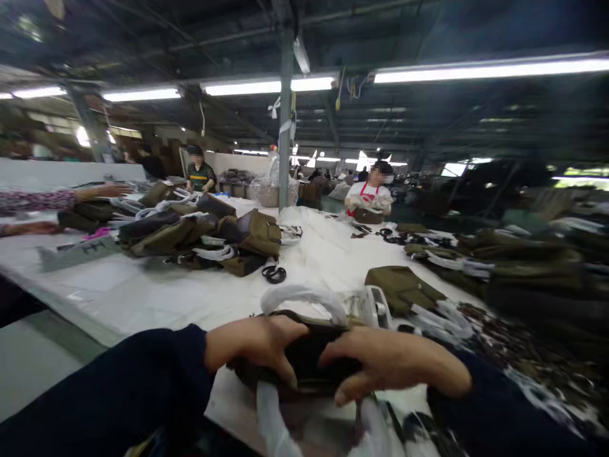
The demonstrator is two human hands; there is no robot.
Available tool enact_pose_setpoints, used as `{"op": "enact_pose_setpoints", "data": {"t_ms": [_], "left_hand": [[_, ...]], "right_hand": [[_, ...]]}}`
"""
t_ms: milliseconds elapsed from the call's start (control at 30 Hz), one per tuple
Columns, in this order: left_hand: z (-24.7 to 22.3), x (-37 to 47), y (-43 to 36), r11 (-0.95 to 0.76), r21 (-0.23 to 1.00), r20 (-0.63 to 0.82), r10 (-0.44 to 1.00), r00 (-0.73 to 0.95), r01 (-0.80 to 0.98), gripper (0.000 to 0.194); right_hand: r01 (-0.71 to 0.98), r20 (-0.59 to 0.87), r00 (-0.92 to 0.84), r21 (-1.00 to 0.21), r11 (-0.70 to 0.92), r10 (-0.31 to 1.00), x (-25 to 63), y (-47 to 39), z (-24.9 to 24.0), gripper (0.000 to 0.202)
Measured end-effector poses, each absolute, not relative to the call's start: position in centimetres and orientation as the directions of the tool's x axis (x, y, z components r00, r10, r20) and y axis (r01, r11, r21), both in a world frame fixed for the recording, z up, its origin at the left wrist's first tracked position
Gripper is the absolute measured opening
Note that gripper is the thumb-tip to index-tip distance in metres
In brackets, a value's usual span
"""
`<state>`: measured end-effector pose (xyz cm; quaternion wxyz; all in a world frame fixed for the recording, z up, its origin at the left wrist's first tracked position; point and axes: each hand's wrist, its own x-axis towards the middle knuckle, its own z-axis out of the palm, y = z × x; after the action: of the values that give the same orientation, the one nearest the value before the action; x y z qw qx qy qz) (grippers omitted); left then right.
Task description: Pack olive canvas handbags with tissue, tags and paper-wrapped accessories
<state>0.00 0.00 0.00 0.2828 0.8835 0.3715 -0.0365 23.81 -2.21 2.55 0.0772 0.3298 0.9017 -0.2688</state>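
Note:
A dark olive handbag stands on the white table just before me, its mouth facing up and dark inside. My left hand grips the left part of the mouth, thumb on the near side and fingers towards the far rim. From the right, my right hand holds the bag's opposite end in the same way. The far handle, wrapped in white, arches up behind my hands. A near handle, wrapped likewise, hangs down towards me. The fingertips inside the mouth are partly hidden.
Olive bags lie heaped on the table at left, where another person's hands reach in. A black strap coil, a white device and another bag lie beyond mine. Small parts cover the right side.

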Motion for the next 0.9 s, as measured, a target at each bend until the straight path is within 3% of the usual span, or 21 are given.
{"op": "enact_pose_setpoints", "data": {"t_ms": [200, 267, 400, 533, 767, 900], "left_hand": [[2.3, -1.7, -0.9, -0.495, 0.658, -0.17, 0.636, 0.753, 0.567, 0.039], [2.7, -2.3, -1.3, -0.444, 0.73, -0.139, 0.648, 0.749, 0.519, 0.034], [2.4, -3.9, -2.0, -0.355, 0.837, 0.003, 0.765, 0.644, 0.417, 0.027], [0.6, -5.3, -1.9, -0.324, 0.883, 0.127, 0.862, 0.491, 0.34, 0.032], [-2.2, -6.0, -0.3, -0.378, 0.905, 0.255, 0.849, 0.464, 0.194, 0.033], [-3.1, -6.8, 0.3, -0.413, 0.868, 0.298, 0.878, 0.374, 0.276, 0.031]], "right_hand": [[0.57, -0.147, -0.759, -0.621, 0.537, 0.635, 25.6, -2.9, 3.8, 0.04], [0.551, -0.083, -0.705, -0.689, 0.471, 0.704, 26.2, -3.0, 4.0, 0.037], [0.58, 0.072, -0.509, -0.708, 0.404, 0.857, 27.6, -3.0, 3.1, 0.037], [0.539, 0.1, -0.445, -0.764, 0.355, 0.89, 27.9, -2.7, 0.8, 0.042], [0.63, 0.195, -0.391, -0.656, 0.416, 0.9, 26.4, -1.3, -2.2, 0.047], [0.671, 0.214, -0.342, -0.627, 0.397, 0.915, 26.4, -0.8, -2.3, 0.047]]}}
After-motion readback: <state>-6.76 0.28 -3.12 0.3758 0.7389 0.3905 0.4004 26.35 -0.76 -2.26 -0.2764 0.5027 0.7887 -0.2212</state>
